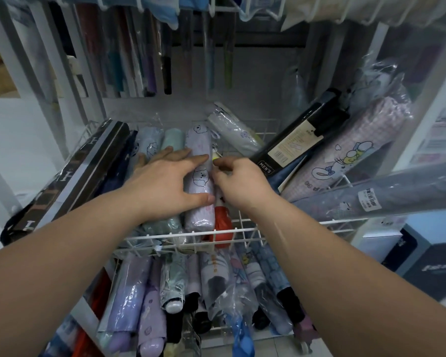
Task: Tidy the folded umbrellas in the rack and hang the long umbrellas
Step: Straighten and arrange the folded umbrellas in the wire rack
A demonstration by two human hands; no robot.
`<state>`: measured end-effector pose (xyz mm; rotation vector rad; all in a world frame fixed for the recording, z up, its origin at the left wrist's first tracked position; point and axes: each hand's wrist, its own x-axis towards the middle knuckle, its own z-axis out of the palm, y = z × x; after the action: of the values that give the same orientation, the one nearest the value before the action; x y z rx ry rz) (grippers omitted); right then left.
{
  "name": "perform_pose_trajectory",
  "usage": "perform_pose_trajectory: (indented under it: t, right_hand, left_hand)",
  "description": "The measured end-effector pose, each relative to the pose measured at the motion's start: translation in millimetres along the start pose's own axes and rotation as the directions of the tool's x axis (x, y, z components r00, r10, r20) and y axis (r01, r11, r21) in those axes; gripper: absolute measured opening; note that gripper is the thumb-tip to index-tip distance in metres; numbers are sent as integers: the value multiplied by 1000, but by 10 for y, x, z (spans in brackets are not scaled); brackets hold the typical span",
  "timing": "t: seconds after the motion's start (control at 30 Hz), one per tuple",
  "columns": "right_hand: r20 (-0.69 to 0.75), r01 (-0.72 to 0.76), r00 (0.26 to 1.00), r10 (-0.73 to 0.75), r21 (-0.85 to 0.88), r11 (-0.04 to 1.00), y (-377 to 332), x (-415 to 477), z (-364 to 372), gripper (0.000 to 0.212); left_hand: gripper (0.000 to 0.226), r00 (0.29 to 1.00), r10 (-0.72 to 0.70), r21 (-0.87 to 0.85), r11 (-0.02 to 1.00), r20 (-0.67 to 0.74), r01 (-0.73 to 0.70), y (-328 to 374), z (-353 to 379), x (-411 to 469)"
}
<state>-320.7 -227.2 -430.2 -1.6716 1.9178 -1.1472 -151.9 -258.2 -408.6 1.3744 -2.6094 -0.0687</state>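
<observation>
A white wire rack basket (245,229) holds a row of folded umbrellas in clear sleeves. My left hand (165,184) lies spread across them, its thumb and fingers clasping a lilac umbrella with bear drawings (200,210). To its right, my right hand (238,182) has its fingers curled down into the gap beside that lilac umbrella, above a red umbrella (223,228); what it grips is hidden. A mint umbrella (173,140) and a pale blue one (148,141) lie left of the lilac one. Long umbrellas (165,65) hang at the back.
A black boxed umbrella (70,176) leans on the basket's left side. A black "MEN'S" box (301,135), a pink checked umbrella (350,155) and a grey-blue one (397,194) pile up at the right. A lower basket (263,333) holds several more folded umbrellas.
</observation>
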Motion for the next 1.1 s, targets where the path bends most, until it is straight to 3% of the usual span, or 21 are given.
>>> perform_pose_trajectory:
  t: [0.1,0.2,0.3,0.37,0.5,0.67,0.8,0.97,1.1]
  right_hand:
    - [-126,45,991,-49,-32,998,-37,-241,-175,31]
    - [-282,71,959,-44,88,994,27,-664,-387,19]
    - [-391,2,911,133,327,945,167,-1116,-563,9]
    - [-414,-43,882,224,402,915,263,-1345,-625,16]
    - [-468,-67,859,210,303,951,439,-1536,-707,24]
    - [-551,-22,828,99,144,989,698,-1640,-687,2]
    - [-575,42,816,-49,-27,999,773,-1642,-643,27]
    - [-591,116,795,-135,-70,991,785,-1576,-634,38]
    - [-513,163,851,-116,47,985,635,-1498,-707,50]
  left_hand:
    - [96,991,60,-125,989,-121,-75,152,-2,-53]
    - [90,966,155,-278,937,-205,-210,437,14,-90]
    - [82,943,255,-300,901,-214,-312,790,4,-61]
    - [82,929,314,-263,896,-195,-358,974,44,23]
    - [74,906,418,-236,876,-66,-421,1190,176,185]
    - [66,908,418,-278,874,18,-397,1264,231,264]
    - [73,881,466,-252,865,82,-434,1232,276,325]
    - [61,890,450,-363,820,-73,-444,1227,376,387]
    - [52,914,343,-525,748,-218,-406,1250,327,371]
